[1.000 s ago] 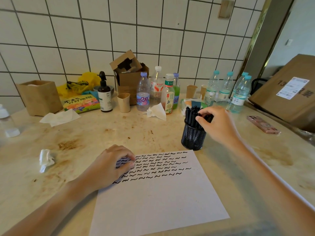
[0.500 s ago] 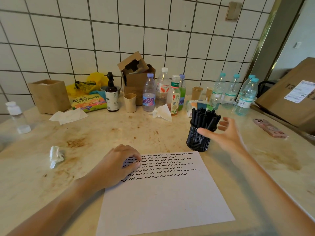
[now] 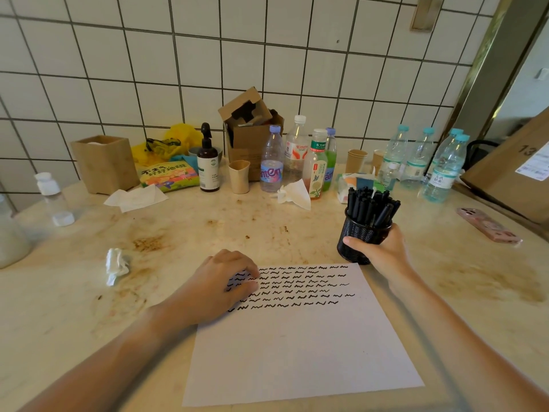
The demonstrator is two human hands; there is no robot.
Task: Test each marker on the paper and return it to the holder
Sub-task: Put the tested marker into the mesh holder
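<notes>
the right hand (image 3: 383, 251) has its thumb and fingers curled round the lower wall of the black mesh holder (image 3: 361, 233), which stands on the table (image 3: 208, 227) just past the top right corner of the paper (image 3: 297, 337). the holder is packed with capped black markers (image 3: 370, 205), standing upright. the left hand (image 3: 219, 286) rests on the paper's top left part, fingers bent and close together, knuckles up, gripping nothing, covering the start of the rows of black squiggles (image 3: 297, 285). bottles (image 3: 300, 156) and a pink phone (image 3: 488, 224) lie further back.
</notes>
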